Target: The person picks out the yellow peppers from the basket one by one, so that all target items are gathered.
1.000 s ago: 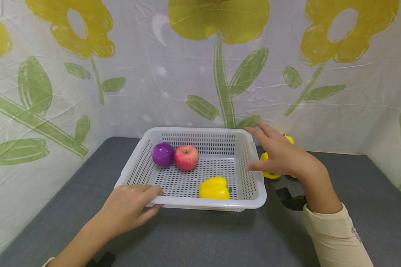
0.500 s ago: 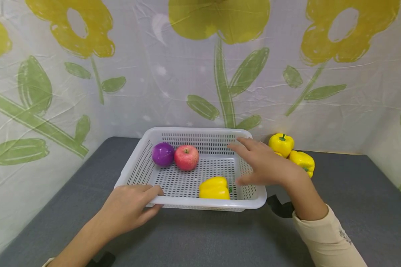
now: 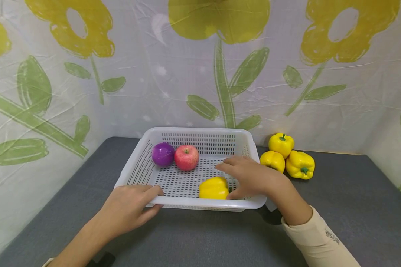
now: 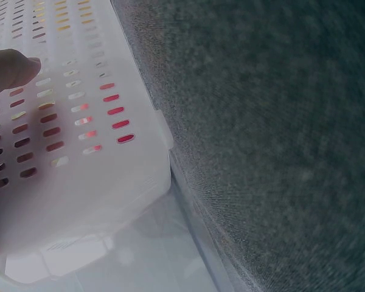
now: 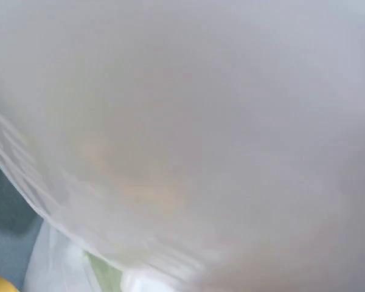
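My left hand (image 3: 130, 204) grips the near rim of a white plastic basket (image 3: 194, 202) at its left part, fingers over the edge and thumb below it. In the left wrist view the thumb (image 4: 12, 70) lies against the slotted wall. My right hand (image 3: 250, 176) reaches over the basket's right side, fingers spread and bent above a yellow bell pepper (image 3: 213, 188), thumb right by its stem end. A purple ball-shaped item (image 3: 163, 154) and a red apple (image 3: 186, 157) sit side by side in the basket's back left. The right wrist view is mostly blurred white.
Outside the basket, to the right, three yellow bell peppers (image 3: 300, 165) are clustered on the dark grey table (image 3: 200, 241). A white cloth (image 3: 147, 92) printed with yellow flowers hangs behind and at the sides.
My right hand has moved left and down from the basket's right rim to the pepper inside, uncovering the peppers outside. The left hand and basket have stayed put.
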A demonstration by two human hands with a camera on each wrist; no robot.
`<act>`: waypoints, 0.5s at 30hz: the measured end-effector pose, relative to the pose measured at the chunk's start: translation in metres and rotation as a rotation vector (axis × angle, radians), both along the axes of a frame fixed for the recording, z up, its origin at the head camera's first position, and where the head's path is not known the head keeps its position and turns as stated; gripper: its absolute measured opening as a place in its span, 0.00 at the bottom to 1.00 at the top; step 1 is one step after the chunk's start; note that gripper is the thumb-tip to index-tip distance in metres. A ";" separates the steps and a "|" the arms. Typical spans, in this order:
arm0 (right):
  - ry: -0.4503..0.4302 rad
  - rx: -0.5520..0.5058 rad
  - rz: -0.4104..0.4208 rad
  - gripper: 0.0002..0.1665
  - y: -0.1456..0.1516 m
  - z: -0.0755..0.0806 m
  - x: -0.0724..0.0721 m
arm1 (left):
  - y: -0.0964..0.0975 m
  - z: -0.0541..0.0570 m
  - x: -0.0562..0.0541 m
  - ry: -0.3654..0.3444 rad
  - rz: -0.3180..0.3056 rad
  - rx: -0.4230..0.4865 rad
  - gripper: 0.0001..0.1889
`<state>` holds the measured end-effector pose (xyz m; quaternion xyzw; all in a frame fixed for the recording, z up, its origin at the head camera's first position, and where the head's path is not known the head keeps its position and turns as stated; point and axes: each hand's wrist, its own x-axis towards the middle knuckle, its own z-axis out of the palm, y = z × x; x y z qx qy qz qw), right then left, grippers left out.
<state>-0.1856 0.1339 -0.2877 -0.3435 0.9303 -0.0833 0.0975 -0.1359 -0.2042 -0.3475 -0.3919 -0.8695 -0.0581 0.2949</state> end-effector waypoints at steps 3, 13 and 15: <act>-0.004 0.007 0.030 0.43 -0.004 -0.004 0.001 | 0.000 0.000 0.000 0.001 -0.001 0.000 0.09; 0.005 -0.005 0.056 0.40 -0.013 -0.015 -0.001 | 0.000 0.001 0.001 0.001 0.001 0.000 0.09; -0.005 -0.013 0.058 0.41 -0.014 -0.018 -0.002 | 0.001 0.001 0.001 0.002 0.001 0.000 0.09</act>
